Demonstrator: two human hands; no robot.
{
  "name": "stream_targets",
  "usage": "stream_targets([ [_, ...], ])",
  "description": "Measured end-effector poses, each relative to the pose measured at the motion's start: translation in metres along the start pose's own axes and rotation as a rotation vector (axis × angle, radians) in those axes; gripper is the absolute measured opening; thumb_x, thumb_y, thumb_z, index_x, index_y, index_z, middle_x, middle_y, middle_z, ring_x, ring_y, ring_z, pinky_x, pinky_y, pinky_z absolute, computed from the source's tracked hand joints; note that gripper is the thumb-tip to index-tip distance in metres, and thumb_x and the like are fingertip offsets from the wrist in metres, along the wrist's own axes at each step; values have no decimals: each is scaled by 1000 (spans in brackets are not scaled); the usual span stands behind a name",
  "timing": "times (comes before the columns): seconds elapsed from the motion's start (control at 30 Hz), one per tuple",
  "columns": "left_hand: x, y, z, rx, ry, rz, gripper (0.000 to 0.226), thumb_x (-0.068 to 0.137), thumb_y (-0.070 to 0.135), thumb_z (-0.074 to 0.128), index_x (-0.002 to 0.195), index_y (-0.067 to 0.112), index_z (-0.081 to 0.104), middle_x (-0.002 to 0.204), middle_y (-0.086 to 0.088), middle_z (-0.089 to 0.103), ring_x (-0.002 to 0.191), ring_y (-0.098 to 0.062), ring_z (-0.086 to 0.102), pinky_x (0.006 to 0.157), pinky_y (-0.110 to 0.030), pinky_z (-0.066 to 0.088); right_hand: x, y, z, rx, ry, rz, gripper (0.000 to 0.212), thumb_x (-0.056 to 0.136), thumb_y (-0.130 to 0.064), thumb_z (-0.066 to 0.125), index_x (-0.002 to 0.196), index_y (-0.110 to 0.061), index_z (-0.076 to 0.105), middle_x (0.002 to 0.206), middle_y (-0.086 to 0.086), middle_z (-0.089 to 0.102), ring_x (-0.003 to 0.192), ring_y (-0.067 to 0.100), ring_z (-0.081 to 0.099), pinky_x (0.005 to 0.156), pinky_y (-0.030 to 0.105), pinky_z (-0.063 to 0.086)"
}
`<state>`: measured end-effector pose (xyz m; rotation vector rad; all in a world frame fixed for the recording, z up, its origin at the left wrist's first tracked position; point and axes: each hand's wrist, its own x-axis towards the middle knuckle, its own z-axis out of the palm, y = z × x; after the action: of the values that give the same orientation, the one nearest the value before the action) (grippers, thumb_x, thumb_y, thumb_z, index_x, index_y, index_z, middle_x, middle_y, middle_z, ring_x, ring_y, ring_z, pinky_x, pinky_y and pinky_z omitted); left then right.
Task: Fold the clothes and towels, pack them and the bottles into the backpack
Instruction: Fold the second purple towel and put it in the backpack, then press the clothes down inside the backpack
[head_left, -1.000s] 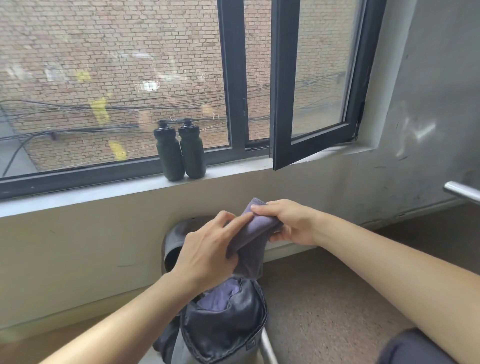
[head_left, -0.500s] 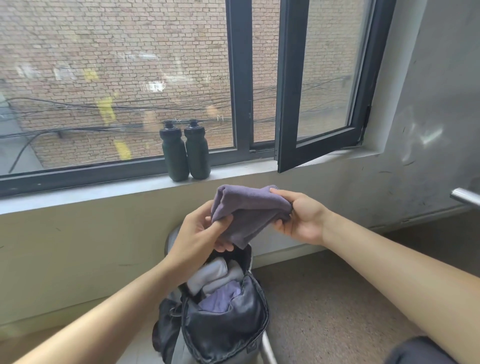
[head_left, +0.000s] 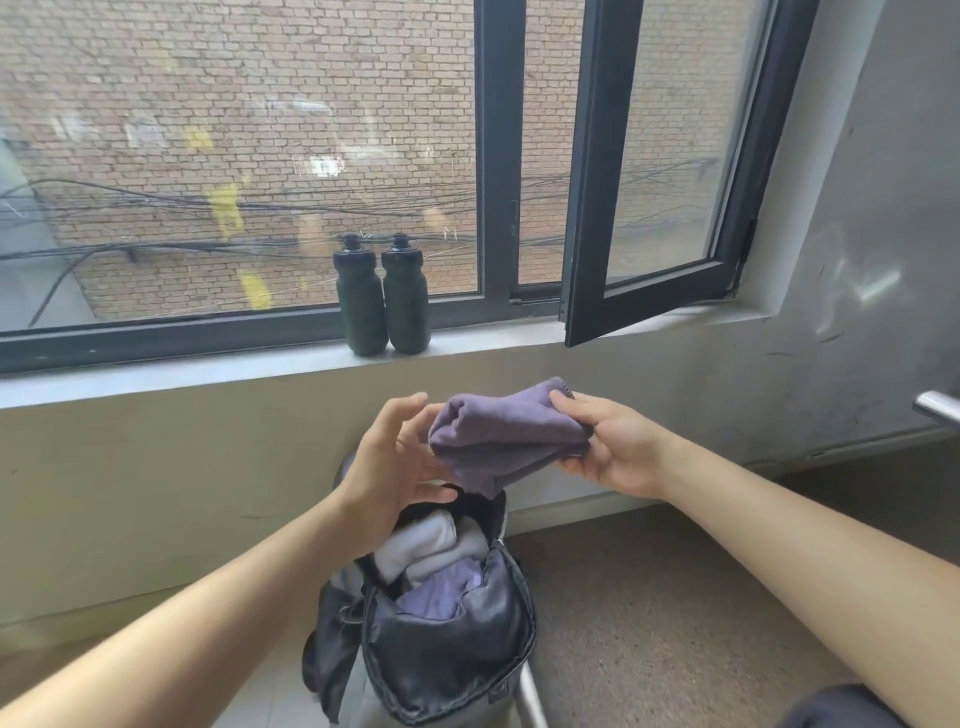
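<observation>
**Purple towel held over the open backpack, bottles waiting on the sill**

The left hand (head_left: 387, 462) is spread wide, fingers loose, just beside the left end of the folded purple towel (head_left: 506, 434) and gripping nothing. The right hand (head_left: 605, 444) pinches the towel's right end, thumb on top and fingers beneath, so that grip carries the whole bundle. A loose corner droops toward the backpack (head_left: 447, 654), which stands open directly below with white and purple cloth (head_left: 431, 545) already inside. To pack it well, I judge the left hand should close on the free end so the fold keeps its shape, then both lower it flat onto the stack. The two dark bottles (head_left: 382, 296) stand touching on the window sill (head_left: 208, 371), well apart from both hands.
</observation>
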<state>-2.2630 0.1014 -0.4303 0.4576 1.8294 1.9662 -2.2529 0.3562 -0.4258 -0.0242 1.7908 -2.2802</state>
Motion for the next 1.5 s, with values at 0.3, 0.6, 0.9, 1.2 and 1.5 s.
stream_targets([
  [0.3,-3,-13,1,219,-196,-123,57,85,51,72,128,14,70,126,-11,73,123,-32,66,116,-51,42,3,16,20,-257,-76,-145,35,88,-33,66,117,-13,64,102,7,65,87,25,59,67,37,51],
  [0.6,1,-18,-16,584,-12,173,69,82,32,87,142,26,53,121,11,69,108,-5,68,99,-27,55,23,40,27,-341,95,-64,21,102,-27,59,113,-11,64,108,10,71,93,22,70,70,39,59],
  [0.9,19,-64,-72,1518,-115,61,34,95,28,54,118,51,45,110,8,49,89,-25,57,74,-37,38,51,92,6,-926,52,196,35,98,-35,63,127,-18,55,121,2,62,78,17,63,66,28,54],
  [1.2,78,-168,-102,1612,-113,110,26,102,28,49,122,44,58,127,3,46,89,-24,58,65,-35,40,95,183,-24,-1094,46,343,47,93,-33,68,132,-12,51,110,1,58,99,21,58,85,33,48],
  [1.5,120,-299,-101,1602,-108,127,49,86,20,45,125,35,70,141,-2,60,127,-29,58,101,-45,45,101,301,-59,-673,161,466,55,84,-50,73,128,-25,52,123,-12,66,114,12,63,102,41,52],
])
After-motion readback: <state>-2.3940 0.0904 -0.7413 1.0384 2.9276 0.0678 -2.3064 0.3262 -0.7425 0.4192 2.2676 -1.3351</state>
